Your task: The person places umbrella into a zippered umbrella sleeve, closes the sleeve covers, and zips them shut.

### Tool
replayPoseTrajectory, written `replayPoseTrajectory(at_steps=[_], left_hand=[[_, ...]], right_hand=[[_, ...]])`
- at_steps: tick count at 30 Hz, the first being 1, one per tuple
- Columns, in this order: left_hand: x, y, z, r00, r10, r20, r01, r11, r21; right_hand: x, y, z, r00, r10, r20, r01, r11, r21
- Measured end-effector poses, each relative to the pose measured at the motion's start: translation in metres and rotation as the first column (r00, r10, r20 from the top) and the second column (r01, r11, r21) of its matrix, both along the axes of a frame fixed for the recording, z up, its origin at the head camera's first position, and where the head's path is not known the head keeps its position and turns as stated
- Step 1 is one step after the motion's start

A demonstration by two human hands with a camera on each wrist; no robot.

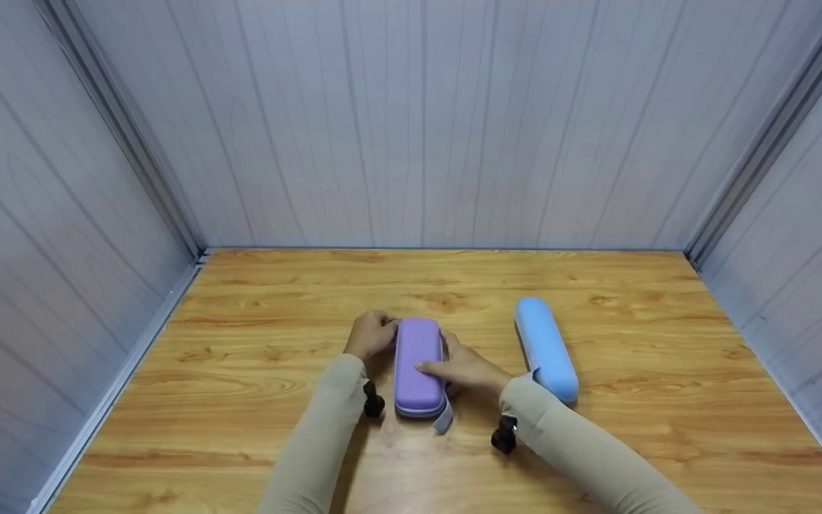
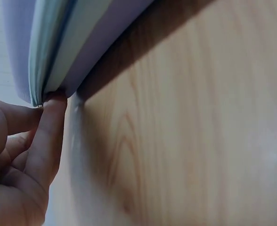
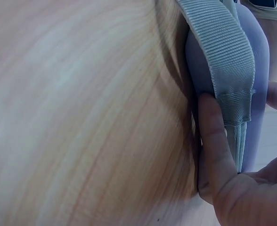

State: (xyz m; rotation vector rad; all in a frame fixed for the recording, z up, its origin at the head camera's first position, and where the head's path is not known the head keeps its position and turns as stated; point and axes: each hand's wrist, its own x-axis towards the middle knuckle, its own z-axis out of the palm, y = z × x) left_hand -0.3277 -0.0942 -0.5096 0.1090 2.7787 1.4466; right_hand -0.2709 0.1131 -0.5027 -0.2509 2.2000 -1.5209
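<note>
A purple hard-shell zip case (image 1: 418, 360) lies lengthwise on the wooden table, its grey strap (image 1: 443, 417) hanging off the near right side. My left hand (image 1: 369, 335) is at its far left corner. In the left wrist view, thumb and forefinger pinch at the end of the zip seam (image 2: 37, 80); the zipper pull is mostly hidden by the fingertips. My right hand (image 1: 472, 368) grips the right side, thumb on the lid and fingers along the edge. The right wrist view shows a finger beside the ribbed strap (image 3: 230, 61). The zip seam looks closed where it shows.
A light blue zip case (image 1: 548, 350) lies to the right, slightly slanted, its near end close to my right sleeve (image 1: 582, 442). Pale panelled walls (image 1: 418, 128) enclose the wooden table (image 1: 254, 400) at the back and both sides.
</note>
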Motion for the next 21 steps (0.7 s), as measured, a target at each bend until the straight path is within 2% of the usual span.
replayPoseTrajectory(at_steps=[7,12,18,21], left_hand=[[0.004,0.000,-0.003,0.999,0.024,0.021,-0.024,0.999,0.021],[0.006,-0.001,-0.007,0.997,0.022,0.073,-0.027,0.998,0.064],[0.009,-0.006,-0.013,0.996,-0.023,0.091,0.009,0.988,0.154],[0.010,-0.008,-0.014,0.997,-0.031,0.066,0.022,0.990,0.142]], right_hand=[[0.000,0.000,-0.003,1.000,-0.013,-0.011,0.012,1.000,-0.029],[0.000,-0.002,-0.002,0.999,-0.013,-0.046,0.013,1.000,-0.007],[0.000,-0.003,0.000,0.999,-0.012,-0.031,0.012,1.000,0.009],[0.000,-0.003,0.001,1.000,-0.005,-0.021,0.005,1.000,0.006]])
